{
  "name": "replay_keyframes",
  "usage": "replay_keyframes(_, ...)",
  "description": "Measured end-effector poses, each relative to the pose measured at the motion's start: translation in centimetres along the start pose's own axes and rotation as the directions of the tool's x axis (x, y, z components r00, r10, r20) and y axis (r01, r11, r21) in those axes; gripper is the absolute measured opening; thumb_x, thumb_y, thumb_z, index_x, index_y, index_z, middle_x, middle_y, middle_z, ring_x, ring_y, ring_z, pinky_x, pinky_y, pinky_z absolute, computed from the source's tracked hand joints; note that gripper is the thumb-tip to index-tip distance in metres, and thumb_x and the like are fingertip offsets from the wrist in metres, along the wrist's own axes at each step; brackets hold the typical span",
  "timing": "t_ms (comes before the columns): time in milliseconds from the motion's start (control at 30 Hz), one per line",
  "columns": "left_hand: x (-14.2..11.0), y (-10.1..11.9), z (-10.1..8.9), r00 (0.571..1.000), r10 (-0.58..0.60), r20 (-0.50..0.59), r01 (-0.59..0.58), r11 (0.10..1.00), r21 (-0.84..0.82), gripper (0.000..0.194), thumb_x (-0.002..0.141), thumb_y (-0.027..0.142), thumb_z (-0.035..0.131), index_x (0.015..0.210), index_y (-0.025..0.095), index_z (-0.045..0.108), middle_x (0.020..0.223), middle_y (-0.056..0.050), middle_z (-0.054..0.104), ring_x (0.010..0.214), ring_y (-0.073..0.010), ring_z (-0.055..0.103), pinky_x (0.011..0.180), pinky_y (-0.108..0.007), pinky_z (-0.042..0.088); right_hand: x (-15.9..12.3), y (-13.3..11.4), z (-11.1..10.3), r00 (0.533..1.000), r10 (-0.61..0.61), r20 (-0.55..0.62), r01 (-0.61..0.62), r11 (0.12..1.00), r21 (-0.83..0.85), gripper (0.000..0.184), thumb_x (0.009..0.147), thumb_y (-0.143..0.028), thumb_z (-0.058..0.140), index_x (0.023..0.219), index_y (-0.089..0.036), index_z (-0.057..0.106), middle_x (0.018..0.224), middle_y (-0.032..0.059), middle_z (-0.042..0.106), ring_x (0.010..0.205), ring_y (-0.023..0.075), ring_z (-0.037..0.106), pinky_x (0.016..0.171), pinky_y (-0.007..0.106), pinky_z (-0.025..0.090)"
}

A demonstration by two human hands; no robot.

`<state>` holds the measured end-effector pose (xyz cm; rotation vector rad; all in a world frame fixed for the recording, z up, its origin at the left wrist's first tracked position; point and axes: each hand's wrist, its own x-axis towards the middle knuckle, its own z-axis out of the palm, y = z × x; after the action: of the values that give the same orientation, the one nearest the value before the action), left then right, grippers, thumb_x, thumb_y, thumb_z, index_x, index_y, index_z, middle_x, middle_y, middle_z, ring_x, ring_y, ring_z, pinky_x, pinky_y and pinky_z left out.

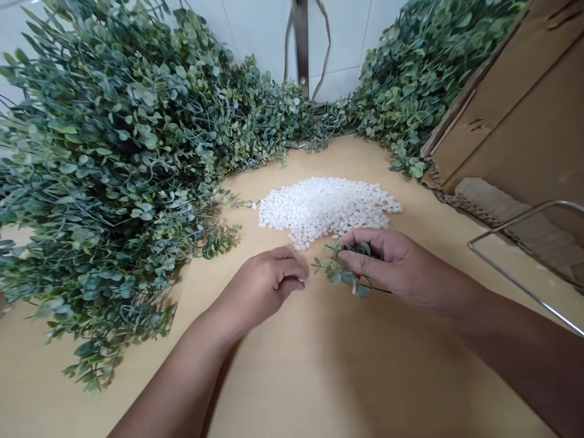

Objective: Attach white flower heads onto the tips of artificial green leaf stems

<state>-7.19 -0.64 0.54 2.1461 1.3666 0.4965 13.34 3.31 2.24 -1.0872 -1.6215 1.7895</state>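
Seen from above, a person's two bare hands work over a tan desk [283,383]. The left hand [264,283] is curled, its thumb and fingertips pinching what looks like a tiny white piece [301,281]; only its edge shows. The right hand [395,258], level with it and just beside, grips a small green leafy sprig [340,272] between thumb and fingers, the leaves pointing left toward the other hand. A gap separates sprig and white piece.

Just beyond the hands, mid-desk, lies a low heap of small white pieces [326,207]. A large mass of greenery [114,146] fills the left side; more foliage [424,85] stands at far right, beside a worn cardboard box [515,121] and a bent metal wire [511,224]. A tiled wall [255,30] closes the far side.

The step in hand appears to be bringing one piece and the sprig together. The next move would call for a steady right hand and precise alignment by the left fingertips.
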Motion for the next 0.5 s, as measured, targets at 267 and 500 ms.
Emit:
replay_keyframes(267, 0.6, 0.1, 0.5, 0.971, -0.186, -0.151, 0.115, 0.916, -0.385, 0.010, 0.076, 0.013, 0.056, 0.074, 0.015, 0.066, 0.070, -0.002, 0.066, 0.065, -0.0110, 0.058, 0.063, -0.022, 0.046, -0.2, 0.3, 1.7, 0.989, 0.141, 0.040, -0.144, 0.987, 0.076, 0.020, 0.074, -0.031, 0.055, 0.071, -0.011, 0.056, 0.051, -0.0056, 0.044, 0.044, -0.0011, 0.037, 0.041, 0.010, 0.035)
replay_keyframes(500, 1.1, 2.2, 0.4, 0.887, -0.461, 0.006, 0.237, 0.444, -0.864, 0.019, 0.058, 0.025, 0.079, 0.072, 0.014, 0.072, 0.056, -0.001, 0.065, 0.053, -0.0108, 0.056, 0.058, -0.024, 0.047, 0.0, 1.4, 2.3, 0.999, 0.038, 0.013, -0.038, 0.998, 0.043, 0.020, 0.075, -0.030, 0.055, 0.074, -0.011, 0.060, 0.050, -0.0052, 0.046, 0.043, -0.0012, 0.040, 0.043, 0.009, 0.042)
